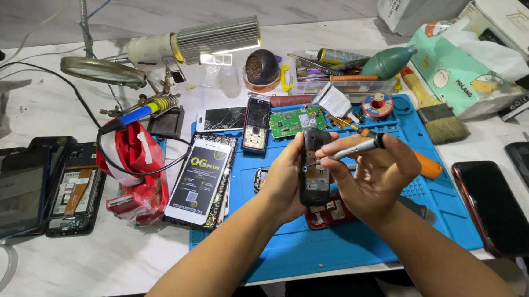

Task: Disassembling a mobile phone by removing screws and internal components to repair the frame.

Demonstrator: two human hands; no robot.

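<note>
My left hand (286, 181) holds a small black phone body (313, 170) upright above the blue work mat (368, 246), its open back turned toward me. My right hand (373, 175) grips a slim grey screwdriver (356, 148), its tip pointing left onto the upper part of the phone. A dark red phone shell (330, 215) lies on the mat just under both hands. An orange tool handle (428, 166) pokes out from behind my right hand.
A green circuit board (296, 121), a solder reel (377, 105) and a small keypad phone (256, 126) lie at the mat's far edge. A packaged screen (200, 180) sits left of it, beside a red bag (134, 175) and opened phones (74, 189). A dark phone (494, 208) lies right.
</note>
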